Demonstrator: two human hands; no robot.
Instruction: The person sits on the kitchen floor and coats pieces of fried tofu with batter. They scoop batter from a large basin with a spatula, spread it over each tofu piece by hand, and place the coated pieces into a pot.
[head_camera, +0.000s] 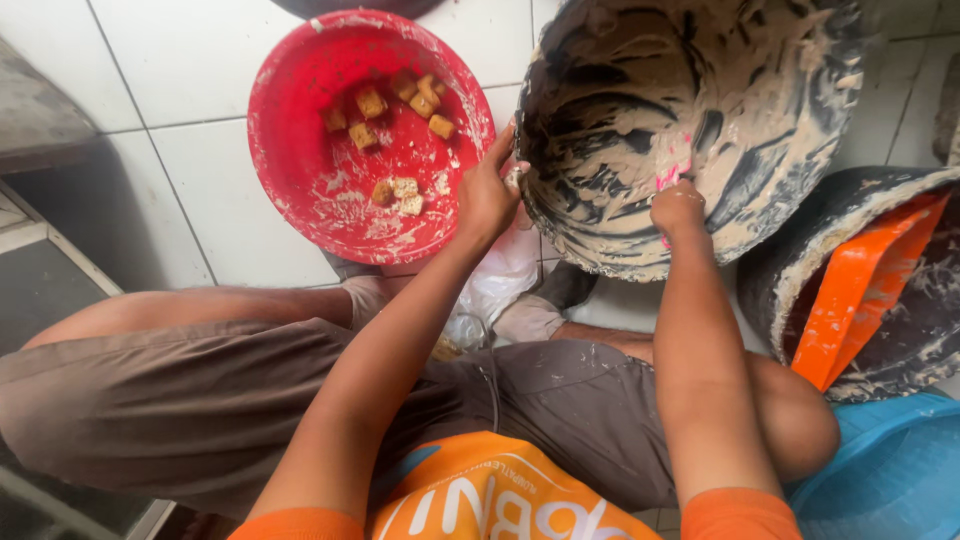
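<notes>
From the head view I see my left hand (487, 195) gripping the rim of the tilted, batter-smeared black basin (690, 130) to steady it, while my right hand (678, 207), fingers closed on a pink scraper (672, 175), works inside, beside the red bowl (300, 180) of fried cubes (395, 125).

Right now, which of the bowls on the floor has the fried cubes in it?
The red bowl, left of the left hand. The big dark bowl that both hands work at holds only smeared pale batter.
</notes>
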